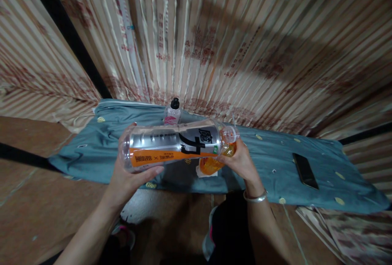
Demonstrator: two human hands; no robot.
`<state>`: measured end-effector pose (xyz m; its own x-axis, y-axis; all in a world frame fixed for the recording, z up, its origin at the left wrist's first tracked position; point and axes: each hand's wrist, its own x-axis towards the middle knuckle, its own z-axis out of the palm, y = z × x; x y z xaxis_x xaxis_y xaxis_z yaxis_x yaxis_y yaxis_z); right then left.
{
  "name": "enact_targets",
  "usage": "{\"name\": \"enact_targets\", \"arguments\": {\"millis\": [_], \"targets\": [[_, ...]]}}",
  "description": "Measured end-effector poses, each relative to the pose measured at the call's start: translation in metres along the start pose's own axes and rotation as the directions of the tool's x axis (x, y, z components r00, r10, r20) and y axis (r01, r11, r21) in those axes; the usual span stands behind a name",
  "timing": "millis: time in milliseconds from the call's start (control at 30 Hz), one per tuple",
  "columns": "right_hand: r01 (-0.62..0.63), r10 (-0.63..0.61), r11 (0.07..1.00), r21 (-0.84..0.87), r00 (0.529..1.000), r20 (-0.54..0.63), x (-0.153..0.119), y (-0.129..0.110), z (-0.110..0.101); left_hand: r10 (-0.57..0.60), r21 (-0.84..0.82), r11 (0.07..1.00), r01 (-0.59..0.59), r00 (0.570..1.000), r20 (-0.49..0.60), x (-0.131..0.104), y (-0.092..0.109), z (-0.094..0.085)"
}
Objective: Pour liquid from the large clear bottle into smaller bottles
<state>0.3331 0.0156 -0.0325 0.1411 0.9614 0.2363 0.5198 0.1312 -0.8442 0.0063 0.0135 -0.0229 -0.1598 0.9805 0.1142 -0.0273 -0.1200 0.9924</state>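
A large clear plastic bottle (171,144) with a silver and orange label lies nearly level in front of me, its neck to the right. My left hand (127,167) is closed around its base end, the thumb along the lower side. At the neck end my right hand (240,161) is closed around a see-through orange bottle (211,165), tilted just beneath the large bottle's neck. Fingers hide part of the orange bottle, and where the two mouths meet is hard to make out. A white tissue (206,173) shows below the orange bottle.
A small clear bottle with a black cap (173,112) stands behind on the blue-green cloth-covered surface (266,167). To the right lies a dark phone (305,170). Pleated curtains (190,44) hang behind, and black poles (70,40) stand at the sides.
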Motion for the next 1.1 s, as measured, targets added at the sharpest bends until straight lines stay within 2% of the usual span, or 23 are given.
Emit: {"name": "enact_targets", "arguments": {"millis": [333, 700, 1100], "targets": [[0.009, -0.009, 1.000, -0.028, 1.000, 0.004, 0.0007, -0.0024, -0.0010, -0.014, 0.013, 1.000, 0.014, 1.000, -0.021, 0.0012, 0.0038, 0.0040], [0.005, -0.005, 1.000, 0.004, 1.000, -0.014, 0.0014, -0.0014, -0.0002, 0.045, 0.022, 0.999, -0.045, 0.999, -0.030, 0.0019, 0.0021, 0.0030], [0.001, -0.002, 1.000, 0.012, 1.000, 0.027, 0.0014, -0.0049, -0.0015, 0.034, 0.004, 0.999, -0.034, 0.999, -0.024, 0.0023, -0.0011, 0.0021]]}}
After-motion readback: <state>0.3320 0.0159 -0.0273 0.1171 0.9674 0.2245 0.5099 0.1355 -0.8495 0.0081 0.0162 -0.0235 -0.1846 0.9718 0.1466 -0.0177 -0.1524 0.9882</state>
